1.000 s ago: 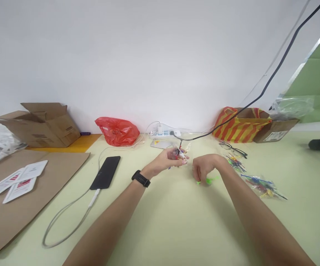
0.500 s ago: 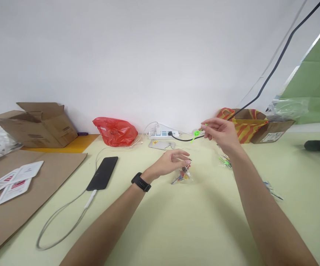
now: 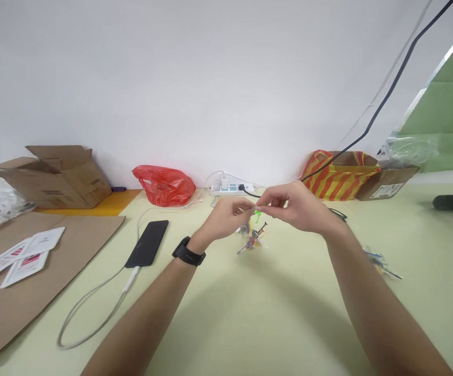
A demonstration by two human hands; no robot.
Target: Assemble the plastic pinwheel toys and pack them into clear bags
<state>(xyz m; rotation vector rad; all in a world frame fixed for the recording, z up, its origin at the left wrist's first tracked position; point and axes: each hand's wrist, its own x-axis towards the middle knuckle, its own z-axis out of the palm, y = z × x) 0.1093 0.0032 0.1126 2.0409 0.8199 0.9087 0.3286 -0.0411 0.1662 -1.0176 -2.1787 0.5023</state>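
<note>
My left hand (image 3: 227, 216), with a black watch on its wrist, pinches the top of a small clear plastic bag (image 3: 264, 244). Colourful little plastic pieces (image 3: 252, 241), red, blue, yellow and black, show in the lower part of it. My right hand (image 3: 294, 208) is closed, thumb against finger, at the same top edge, with its tips meeting those of the left. Just under these tips is a bright green plastic piece (image 3: 257, 215); how much of it is inside the bag I cannot tell.
Left of my hands lies a black phone (image 3: 147, 244) on a charging cable. A red bag (image 3: 164, 186) and a power strip (image 3: 231, 189) stand by the wall. Another small bag of pieces (image 3: 383, 264) is beyond my right forearm. A cardboard box (image 3: 69, 177) stands far left.
My right hand has come down and left with the green piece to meet my left hand. My left hand has risen slightly and moved left, and its fingers have closed on the bag's top.
</note>
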